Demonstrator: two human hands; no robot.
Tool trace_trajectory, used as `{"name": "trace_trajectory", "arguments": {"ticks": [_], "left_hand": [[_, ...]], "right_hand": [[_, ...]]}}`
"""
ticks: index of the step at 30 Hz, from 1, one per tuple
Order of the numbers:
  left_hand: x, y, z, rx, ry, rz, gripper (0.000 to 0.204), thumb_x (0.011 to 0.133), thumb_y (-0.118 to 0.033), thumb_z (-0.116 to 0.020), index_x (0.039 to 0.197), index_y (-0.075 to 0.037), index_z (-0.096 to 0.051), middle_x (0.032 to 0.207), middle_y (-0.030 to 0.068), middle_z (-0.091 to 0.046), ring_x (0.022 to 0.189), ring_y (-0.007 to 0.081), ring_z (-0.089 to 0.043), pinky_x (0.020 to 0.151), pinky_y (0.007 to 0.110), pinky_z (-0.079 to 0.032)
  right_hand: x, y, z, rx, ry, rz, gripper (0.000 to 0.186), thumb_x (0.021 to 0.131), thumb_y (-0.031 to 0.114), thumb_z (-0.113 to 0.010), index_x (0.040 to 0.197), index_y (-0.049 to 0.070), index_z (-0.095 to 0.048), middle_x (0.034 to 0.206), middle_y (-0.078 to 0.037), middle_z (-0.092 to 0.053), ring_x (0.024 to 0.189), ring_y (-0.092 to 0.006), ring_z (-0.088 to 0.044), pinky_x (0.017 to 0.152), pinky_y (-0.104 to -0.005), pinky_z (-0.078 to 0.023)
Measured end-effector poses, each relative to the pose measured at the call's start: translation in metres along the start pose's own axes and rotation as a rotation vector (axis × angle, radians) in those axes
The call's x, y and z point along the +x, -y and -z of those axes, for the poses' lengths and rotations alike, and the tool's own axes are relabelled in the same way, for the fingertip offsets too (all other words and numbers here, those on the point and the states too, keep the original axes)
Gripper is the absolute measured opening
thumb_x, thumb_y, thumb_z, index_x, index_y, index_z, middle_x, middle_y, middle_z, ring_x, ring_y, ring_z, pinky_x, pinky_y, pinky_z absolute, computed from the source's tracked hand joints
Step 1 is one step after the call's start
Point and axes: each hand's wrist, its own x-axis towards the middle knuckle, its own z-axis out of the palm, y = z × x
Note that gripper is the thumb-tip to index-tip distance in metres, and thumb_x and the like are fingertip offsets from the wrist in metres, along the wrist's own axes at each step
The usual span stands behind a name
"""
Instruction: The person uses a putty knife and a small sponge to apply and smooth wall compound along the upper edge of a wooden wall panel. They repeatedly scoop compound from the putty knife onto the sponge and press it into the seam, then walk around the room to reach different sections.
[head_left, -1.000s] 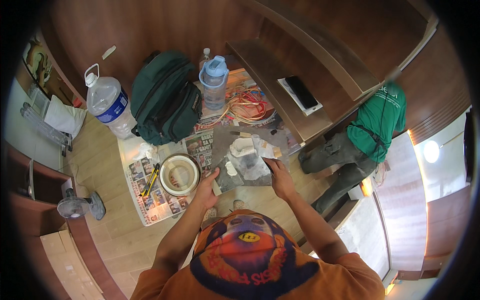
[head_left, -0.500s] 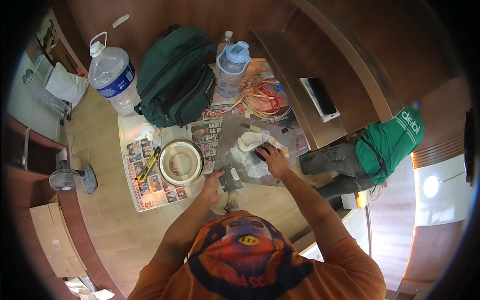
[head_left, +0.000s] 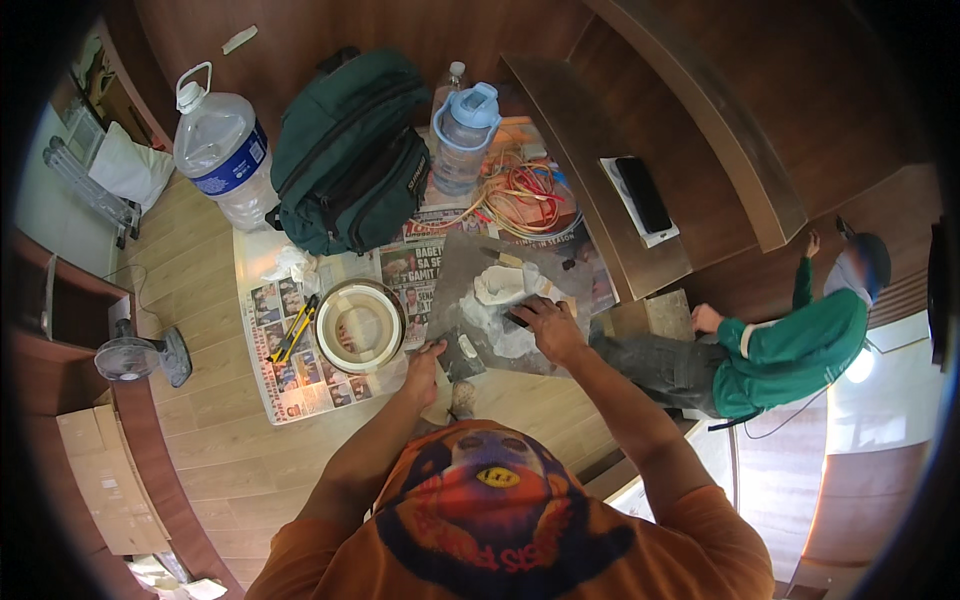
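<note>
My right hand [head_left: 549, 331] is closed on a small dark flat spreader [head_left: 517, 319], mostly hidden under the fingers, at the edge of white putty [head_left: 512, 338]. The putty is spread over a grey board [head_left: 455, 262], with a thicker pale mound [head_left: 499, 285] just beyond my fingers. My left hand [head_left: 424, 371] pinches the edge of a dark flat piece [head_left: 473, 367] with a white smear on it, at the board's near left corner. Left of that hand stands a round white tub [head_left: 322, 340], and a yellow-and-black utility knife [head_left: 295, 328] lies beside it.
Newspaper [head_left: 293, 400] covers the work surface. A green backpack [head_left: 345, 150], large water jug [head_left: 222, 150], blue-lidded bottle [head_left: 463, 140] and tangled wires [head_left: 525, 200] stand or lie behind. A phone [head_left: 643, 195] rests on the right shelf. A person in green [head_left: 790, 355] is close on my right.
The person in green has shifted from a bent-over pose, now showing a cap and a raised hand. My right hand has moved slightly lower, still at the putty; my left hand has barely moved.
</note>
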Motion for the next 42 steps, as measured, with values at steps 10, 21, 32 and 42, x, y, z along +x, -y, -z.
{"name": "trace_trajectory", "arguments": {"ticks": [10,21,32,42], "left_hand": [[-0.021,-0.013,-0.016,0.163,-0.154,0.034,0.074,0.095,-0.032,-0.070,0.157,-0.008,-0.037,0.161,0.0143,-0.038,0.147,0.0293,-0.035,0.119,0.059,-0.027],[-0.005,-0.003,-0.008,0.021,-0.018,-0.023,0.048,0.100,-0.027,-0.064,0.144,-0.010,-0.052,0.140,0.0065,-0.059,0.130,0.0260,-0.055,0.106,0.051,-0.046],[-0.080,-0.055,-0.058,-0.269,0.481,0.076,0.024,0.101,-0.029,-0.066,0.122,-0.017,-0.065,0.115,0.0008,-0.072,0.105,0.0174,-0.070,0.083,0.039,-0.058],[-0.151,-0.106,-0.098,-0.136,0.632,0.069,0.029,0.103,-0.039,-0.062,0.129,-0.028,-0.062,0.115,-0.0063,-0.070,0.104,0.0126,-0.068,0.073,0.039,-0.056]], "right_hand": [[0.014,0.000,-0.032,0.122,-0.019,-0.109,0.055,0.092,0.005,-0.056,0.144,0.024,-0.055,0.149,-0.009,-0.052,0.137,-0.0271,-0.051,0.109,-0.0483,-0.040],[-0.045,0.017,-0.005,0.051,0.240,-0.115,0.057,0.089,0.004,-0.063,0.142,0.026,-0.060,0.141,-0.006,-0.062,0.130,-0.0279,-0.059,0.105,-0.0493,-0.046],[-0.105,0.109,0.071,1.473,-0.820,-0.068,0.043,0.106,0.002,-0.050,0.149,-0.002,-0.049,0.136,-0.015,-0.062,0.127,-0.0210,-0.057,0.106,-0.0365,-0.047],[-0.113,0.155,0.091,0.628,-1.026,0.250,0.066,0.079,-0.023,-0.058,0.138,0.008,-0.060,0.140,-0.023,-0.057,0.129,-0.0408,-0.059,0.104,-0.0420,-0.052]]}}
